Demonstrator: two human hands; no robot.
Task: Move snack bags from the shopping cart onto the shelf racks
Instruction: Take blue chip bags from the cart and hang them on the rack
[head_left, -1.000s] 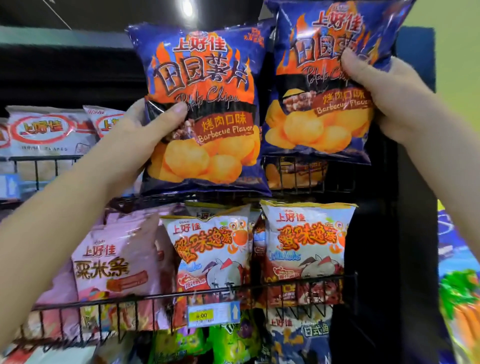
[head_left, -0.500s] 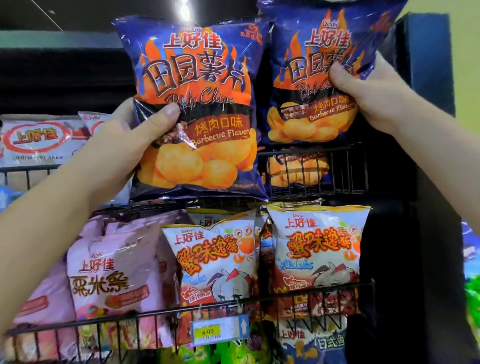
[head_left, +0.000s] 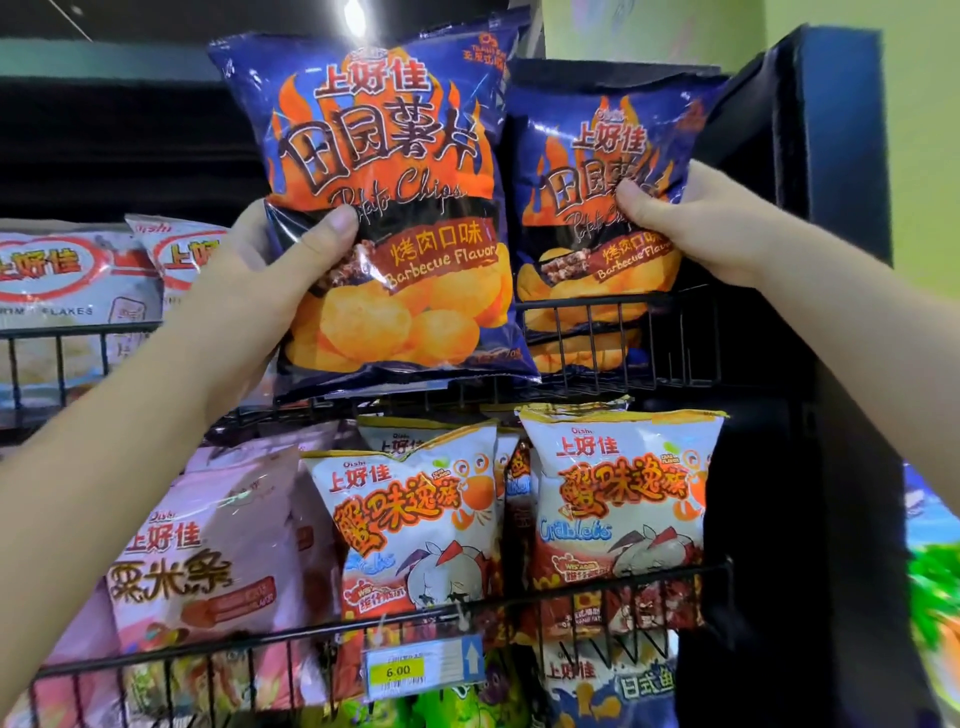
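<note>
**Blue chip bags at the top rack, one in, one waiting**

Blue foil dominates the view: two bags of barbecue potato chips are held up at the upper black wire rack (head_left: 571, 303) of the shelf. The right grip (head_left: 701, 228) pinches the right-hand blue foil chip bag (head_left: 597, 156) at mid-height, thumb across the printed front. That bag's lower part sits behind the rack's front rail at the right end, so it looks all but seated. More orange print shows through the wires below it, probably a matching bag already there.

The left grip (head_left: 260, 275) pinches the left-hand blue foil chip bag (head_left: 384, 156), thumb on the front and fingers hidden behind. This bag hangs in front of the rack with its bottom edge below the front rail, so it is not in yet.

The lower black wire rack (head_left: 571, 595) holds white crab-print snack bags (head_left: 618, 493), a pink snack bag (head_left: 208, 561) toward its left end, and a yellow price tag (head_left: 397, 670) on its front rail. The shopping cart is out of view.

The step in hand seems to be the placing itself. Next, the right grip should let go once its bag stands upright. The left bag must then rise over the front rail and drop in just beside it, gently, as puffed foil slips and crushes easily.
</note>
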